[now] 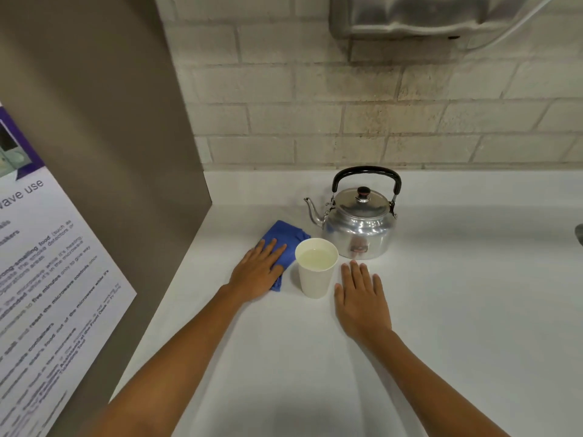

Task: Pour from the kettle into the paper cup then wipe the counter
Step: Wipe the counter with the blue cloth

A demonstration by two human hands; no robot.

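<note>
A shiny metal kettle (359,227) with a black handle stands upright on the white counter (457,294), its spout pointing left. Just in front of it a white paper cup (315,275) stands upright, holding pale liquid. A blue cloth (288,236) lies to the left of the cup. My left hand (257,272) rests flat on the near part of the cloth, fingers together. My right hand (361,299) lies flat on the counter just right of the cup, palm down, fingers slightly apart, holding nothing.
A tall brown panel (104,152) with a printed notice (47,279) bounds the counter on the left. A painted brick wall (347,105) runs along the back, with a metal dispenser (426,17) mounted above. A dark object (579,233) peeks in at the right edge.
</note>
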